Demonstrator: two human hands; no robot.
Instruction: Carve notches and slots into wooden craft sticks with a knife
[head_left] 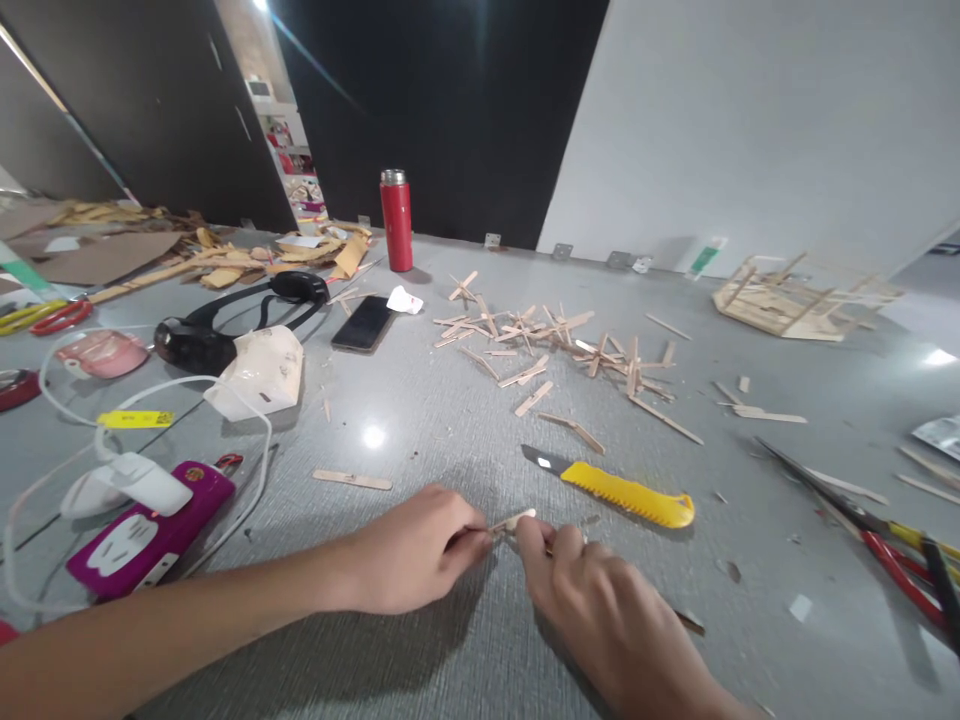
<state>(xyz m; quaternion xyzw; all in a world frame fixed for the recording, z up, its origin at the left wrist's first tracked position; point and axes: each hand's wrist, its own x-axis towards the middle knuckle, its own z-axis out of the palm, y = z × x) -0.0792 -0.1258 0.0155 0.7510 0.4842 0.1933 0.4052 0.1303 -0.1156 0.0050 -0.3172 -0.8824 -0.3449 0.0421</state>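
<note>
Low over the grey table point(420, 420), my left hand point(416, 550) and my right hand point(592, 610) meet near the front edge. Both pinch the same small wooden stick piece point(516, 520), the left on its near end, the right just beside it. A yellow utility knife point(622, 492) with its blade out lies just beyond my right hand. Farther back is a scattered pile of wooden sticks point(555, 350). A single stick point(352, 480) lies left of my left hand.
A red bottle point(396, 220) stands at the back. A black phone point(364, 323), a white box point(259, 372), a purple power strip point(150, 530) with white cables sit left. Pliers and scissors point(885, 540) lie right. A stick frame model point(787, 295) is at far right.
</note>
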